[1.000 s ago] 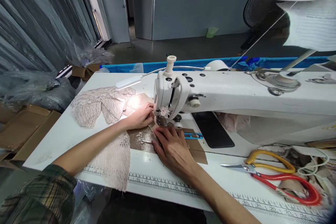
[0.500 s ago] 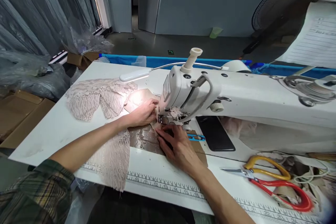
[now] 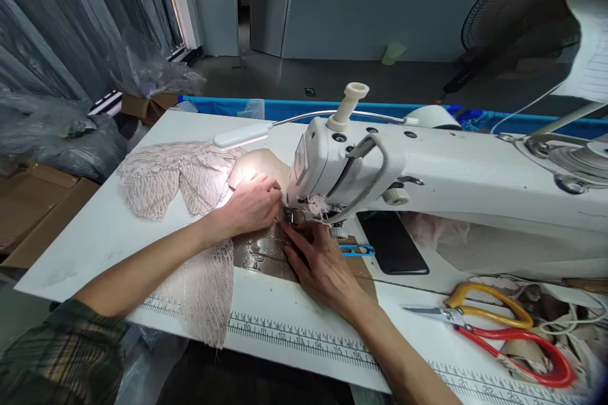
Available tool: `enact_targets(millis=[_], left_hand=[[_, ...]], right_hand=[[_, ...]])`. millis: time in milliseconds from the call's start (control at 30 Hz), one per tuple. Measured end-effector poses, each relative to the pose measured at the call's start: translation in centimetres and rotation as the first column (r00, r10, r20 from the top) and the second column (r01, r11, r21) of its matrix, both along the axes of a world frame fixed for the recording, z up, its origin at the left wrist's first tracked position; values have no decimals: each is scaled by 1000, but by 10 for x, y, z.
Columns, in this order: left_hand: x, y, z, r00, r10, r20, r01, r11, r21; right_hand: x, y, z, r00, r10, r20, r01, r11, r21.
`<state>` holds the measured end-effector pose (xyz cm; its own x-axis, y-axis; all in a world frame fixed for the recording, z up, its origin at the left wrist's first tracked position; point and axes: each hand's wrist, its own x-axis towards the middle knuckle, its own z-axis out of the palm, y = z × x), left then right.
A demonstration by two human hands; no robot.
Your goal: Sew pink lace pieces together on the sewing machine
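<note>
A white sewing machine point(image 3: 427, 177) stands on the white table point(image 3: 95, 228). Pale pink lace fabric point(image 3: 175, 180) lies spread to its left and hangs over the front edge. My left hand point(image 3: 251, 205) rests on the fabric beside the needle, fingers curled and pinched on the cloth under the lamp's glare. My right hand point(image 3: 320, 262) lies in front of the presser foot, fingers stretched forward and pressing the fabric edge onto a brown taped patch point(image 3: 261, 253).
Scissors with red and yellow handles point(image 3: 494, 323) lie at the right front, beside cord and scraps. A black phone point(image 3: 392, 243) lies under the machine arm. A ruler strip point(image 3: 304, 338) runs along the front edge. Cardboard boxes point(image 3: 33, 215) and plastic bags sit left.
My left hand has closed in tighter on the fabric next to the needle. My right hand has slid forward toward the presser foot. The camera view has shifted slightly.
</note>
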<state>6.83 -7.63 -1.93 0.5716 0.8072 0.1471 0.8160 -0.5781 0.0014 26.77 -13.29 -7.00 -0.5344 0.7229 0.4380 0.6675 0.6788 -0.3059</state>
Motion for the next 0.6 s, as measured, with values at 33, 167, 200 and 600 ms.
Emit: enact_targets(millis=[33, 167, 200, 600], left_hand=[[-1, -3, 2, 999, -36, -26, 35, 999, -17], [-5, -5, -6, 996, -76, -53, 77, 997, 18], [-5, -3, -9, 996, -72, -50, 74, 997, 30], [-18, 13, 1, 966, -161, 204, 174, 984, -47]], right_hand=[[2, -1, 1, 999, -9, -34, 7, 999, -39], [10, -6, 5, 987, -109, -114, 96, 989, -116], [12, -6, 5, 985, -138, -105, 129, 987, -92], [17, 2, -7, 938, -340, 70, 330, 935, 126]])
